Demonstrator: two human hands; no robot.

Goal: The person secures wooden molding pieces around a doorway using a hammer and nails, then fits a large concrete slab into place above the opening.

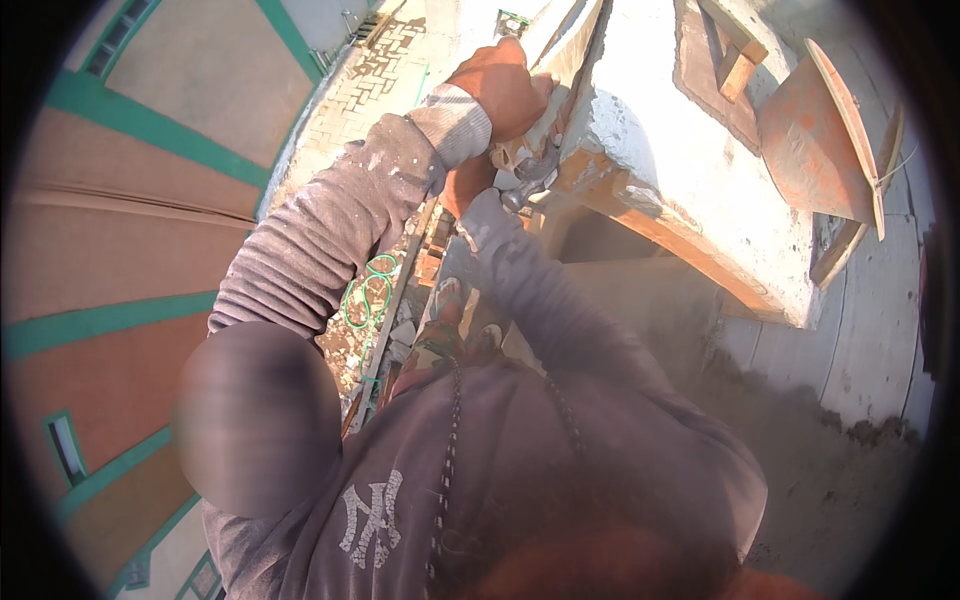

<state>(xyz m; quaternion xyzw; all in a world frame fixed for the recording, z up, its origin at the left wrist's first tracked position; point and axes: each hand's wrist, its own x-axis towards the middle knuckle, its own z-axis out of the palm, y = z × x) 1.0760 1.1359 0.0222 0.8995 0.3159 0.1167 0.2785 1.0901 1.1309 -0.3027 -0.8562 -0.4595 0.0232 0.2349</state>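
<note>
My left hand (500, 88) is closed in a fist at the far end of my outstretched arm, beside the rough edge of a whitish wall (640, 120). What its fingers hold, if anything, is hidden. Just beneath it, partly covered by my left wrist, is my right hand (470, 182); its fingers do not show. Close to my right hand lies a grey metal piece (535, 178), whose kind I cannot make out. Beyond my left fist is a small green-edged object (512, 22), too small to name. Both sleeves are grey and specked with white.
An orange-stained, pan-like container (815, 145) leans at the right among wooden pieces. My feet (450, 300) stand on a narrow support; rubble and a green hose (370, 290) lie far below. A building with green bands (120, 240) rises at the left. Wooden boards (860, 330) line the right.
</note>
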